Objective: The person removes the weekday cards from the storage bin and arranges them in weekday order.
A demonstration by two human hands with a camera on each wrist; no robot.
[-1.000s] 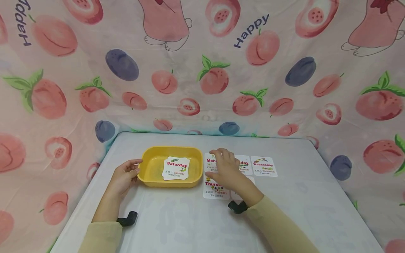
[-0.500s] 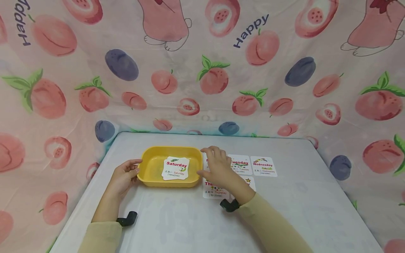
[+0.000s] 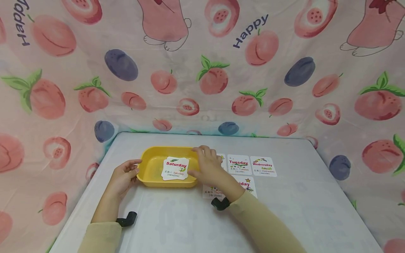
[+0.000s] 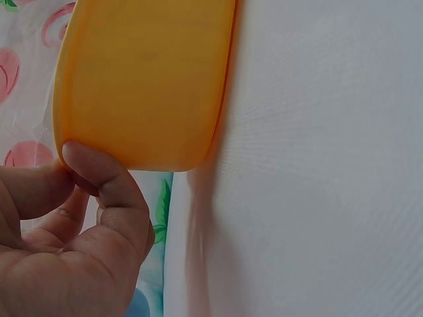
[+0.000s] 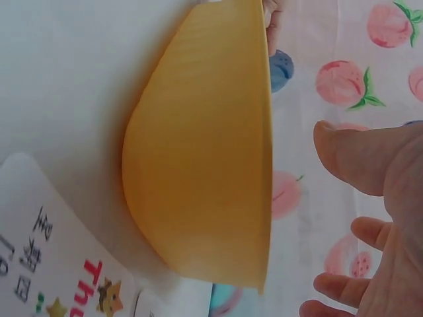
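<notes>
A yellow plastic tray [image 3: 152,182] sits on the table, with a small stack of white cards [image 3: 175,168] inside, "Saturday" uppermost. My left hand [image 3: 121,179] pinches the tray's left rim between thumb and fingers; the left wrist view shows the grip on the rim [image 4: 99,165]. Above the tray's right end hovers my right hand [image 3: 210,168], fingers spread and nothing in them. In the right wrist view the right hand's thumb [image 5: 357,155] stands apart from the tray's wall [image 5: 198,152].
Right of the tray lie day cards in two rows: Tuesday [image 3: 239,164], Wednesday [image 3: 263,166], a partly covered Friday card [image 3: 249,186] and Thursday card [image 3: 210,194], and a mostly hidden one [image 3: 223,161]. A fruit-print cloth [image 3: 209,105] hangs behind the white table [image 3: 300,211].
My right hand has moved left from over the laid-out cards to the tray's right end, uncovering the Tuesday card and part of Friday. The left hand and tray stay put.
</notes>
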